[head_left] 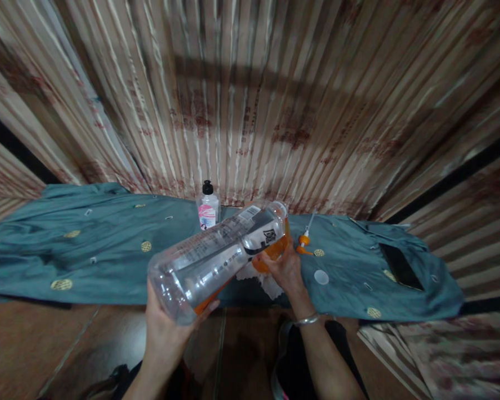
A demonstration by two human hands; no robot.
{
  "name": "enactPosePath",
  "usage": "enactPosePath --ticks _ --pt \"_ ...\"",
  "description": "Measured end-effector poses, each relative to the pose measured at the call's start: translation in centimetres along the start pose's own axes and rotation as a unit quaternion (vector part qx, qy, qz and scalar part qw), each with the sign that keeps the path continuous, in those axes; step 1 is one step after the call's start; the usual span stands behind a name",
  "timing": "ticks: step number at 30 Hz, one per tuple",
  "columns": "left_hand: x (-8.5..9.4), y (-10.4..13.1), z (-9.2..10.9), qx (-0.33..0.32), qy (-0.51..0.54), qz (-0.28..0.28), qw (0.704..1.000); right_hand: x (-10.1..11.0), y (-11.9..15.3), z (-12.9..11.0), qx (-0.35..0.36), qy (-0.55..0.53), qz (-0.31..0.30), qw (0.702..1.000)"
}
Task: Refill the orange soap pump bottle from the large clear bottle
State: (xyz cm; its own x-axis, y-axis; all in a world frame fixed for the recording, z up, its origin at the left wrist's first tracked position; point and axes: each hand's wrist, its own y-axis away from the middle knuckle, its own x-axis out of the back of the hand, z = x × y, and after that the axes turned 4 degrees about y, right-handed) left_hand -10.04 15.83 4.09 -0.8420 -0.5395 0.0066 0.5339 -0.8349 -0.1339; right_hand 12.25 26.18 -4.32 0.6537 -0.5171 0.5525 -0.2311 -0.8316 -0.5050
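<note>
A large clear plastic bottle (pixel 216 253) lies tilted across both hands, its uncapped-looking neck toward the upper right. My left hand (pixel 173 316) is wrapped round its base. My right hand (pixel 285 266) is closed at the neck end, where orange shows under the printed label. Whether that orange is liquid inside or something behind, I cannot tell. Crumpled white tissue (pixel 270 286) lies below the bottle. To the right of my right hand are an orange pump top (pixel 304 241) with a clear tube and a round white disc (pixel 321 276).
A small bottle with a black cap and pink label (pixel 208 214) stands at the back. A dark phone (pixel 400 266) lies on the right of the teal cloth (pixel 112 244) covering a low surface. Patterned curtains (pixel 250 105) hang close behind; brown floor tiles (pixel 83 344) show in front.
</note>
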Motion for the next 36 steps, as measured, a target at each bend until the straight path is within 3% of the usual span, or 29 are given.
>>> enactPosePath --ticks 6,17,21,26,36 --pt "-0.4 0.1 1.0 -0.007 0.018 -0.011 1.0 -0.1 0.1 0.3 0.0 0.016 0.005 1.0" --pt "0.1 -0.9 0.7 -0.036 0.015 -0.06 0.997 0.1 0.3 0.6 0.006 0.026 0.001 1.0" --pt "-0.2 -0.9 1.0 -0.047 0.024 -0.066 0.996 0.3 0.3 0.7 -0.014 0.04 -0.005 0.999" --pt "-0.7 -0.7 0.8 -0.072 0.054 -0.035 0.995 0.4 0.2 0.7 -0.034 0.047 -0.009 0.998" --pt "-0.8 -0.8 0.5 -0.088 0.108 -0.075 0.987 1.0 0.2 0.2 -0.069 0.084 -0.035 0.993"
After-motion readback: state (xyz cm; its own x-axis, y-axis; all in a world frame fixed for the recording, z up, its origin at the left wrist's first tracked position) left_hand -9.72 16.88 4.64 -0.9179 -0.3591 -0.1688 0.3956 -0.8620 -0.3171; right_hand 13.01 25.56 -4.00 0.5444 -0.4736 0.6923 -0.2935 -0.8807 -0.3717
